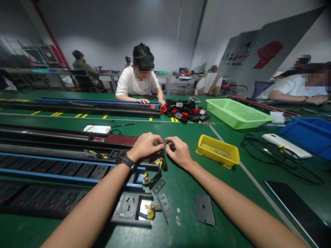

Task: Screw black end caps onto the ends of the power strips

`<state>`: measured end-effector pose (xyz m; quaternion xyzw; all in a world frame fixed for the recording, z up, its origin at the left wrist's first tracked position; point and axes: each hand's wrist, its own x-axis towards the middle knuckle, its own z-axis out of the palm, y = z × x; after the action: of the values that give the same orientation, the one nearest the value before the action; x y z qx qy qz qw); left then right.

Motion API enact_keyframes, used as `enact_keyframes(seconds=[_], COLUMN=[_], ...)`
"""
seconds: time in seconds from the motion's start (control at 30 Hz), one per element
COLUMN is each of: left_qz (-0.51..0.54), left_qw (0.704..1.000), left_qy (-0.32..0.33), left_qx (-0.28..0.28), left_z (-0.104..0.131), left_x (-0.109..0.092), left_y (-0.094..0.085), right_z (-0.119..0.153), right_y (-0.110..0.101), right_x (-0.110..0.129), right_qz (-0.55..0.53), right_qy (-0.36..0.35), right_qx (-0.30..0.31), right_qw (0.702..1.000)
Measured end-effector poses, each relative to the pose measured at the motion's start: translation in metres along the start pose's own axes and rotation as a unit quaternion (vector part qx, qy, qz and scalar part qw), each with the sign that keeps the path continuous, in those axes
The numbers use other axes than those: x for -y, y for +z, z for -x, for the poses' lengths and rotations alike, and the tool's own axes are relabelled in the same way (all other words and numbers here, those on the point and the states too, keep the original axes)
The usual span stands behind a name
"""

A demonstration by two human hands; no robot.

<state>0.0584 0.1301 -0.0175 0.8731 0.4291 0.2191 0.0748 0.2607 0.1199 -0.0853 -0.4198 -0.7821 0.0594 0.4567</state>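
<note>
My left hand (147,145), with a dark watch on its wrist, is closed in a pinch above the right end of a black power strip (121,155). Facing it, my right hand (180,151) pinches at the same spot. A thin small piece seems to sit between the fingertips, too small to name. Beneath them, yellow-green wires show at the strip's end. Nearer me lie a blue-edged power strip (55,167) and another black power strip (126,206), whose end carries a brass bolt (154,207). Slotted dark end plates (164,206) rest beside these ends.
Right of my hands stands a yellow tray (205,154) with small metal parts. A flat black plate (204,209) lies in front. Farther off are a green basket (240,115), a blue bin (307,129), cables (274,156) and a phone (292,203). A co-worker (138,77) sits opposite.
</note>
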Motion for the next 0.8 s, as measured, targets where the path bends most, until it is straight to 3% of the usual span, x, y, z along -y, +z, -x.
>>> enact_keyframes(seconds=[0.8], left_qz=[-0.01], left_qw=[1.0], left_qy=[-0.003], left_qx=[0.004], left_z=[0.0003], left_x=[0.0008], left_y=[0.0001], right_z=[0.0014], right_y=[0.0016], right_x=[-0.0027], right_qz=[-0.002], right_qy=[-0.012], right_qx=[0.001], right_qw=[1.0])
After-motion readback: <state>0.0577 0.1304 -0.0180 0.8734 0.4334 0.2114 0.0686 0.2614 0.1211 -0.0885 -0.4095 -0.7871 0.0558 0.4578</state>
